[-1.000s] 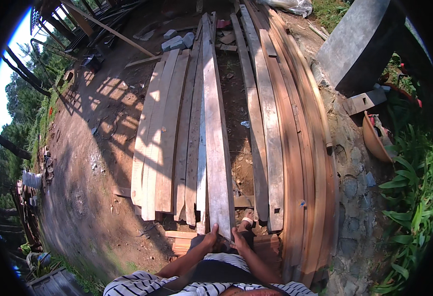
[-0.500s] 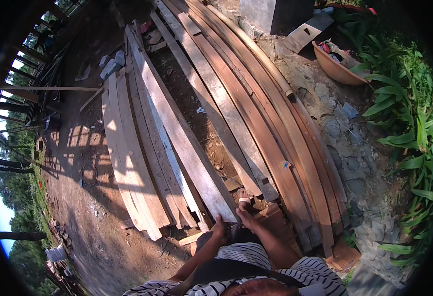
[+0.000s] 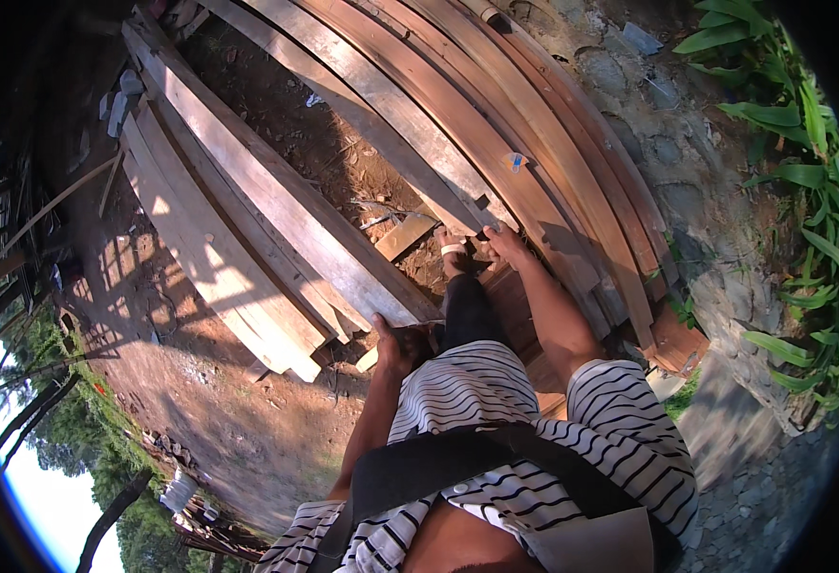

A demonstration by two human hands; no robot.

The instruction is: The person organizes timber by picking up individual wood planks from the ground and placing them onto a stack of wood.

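- Left hand rests at the near end of a long, thick, pale wooden beam; hidden fingers leave its grip untold.
- Right hand is at a weathered grey, notched plank's near end; grip unclear.
- That plank's far end is cut off.
- A strapped foot stands between.

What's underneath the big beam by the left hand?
Dirt shows beside the beam, and the left hand is at its near end; whatever lies directly underneath is covered.
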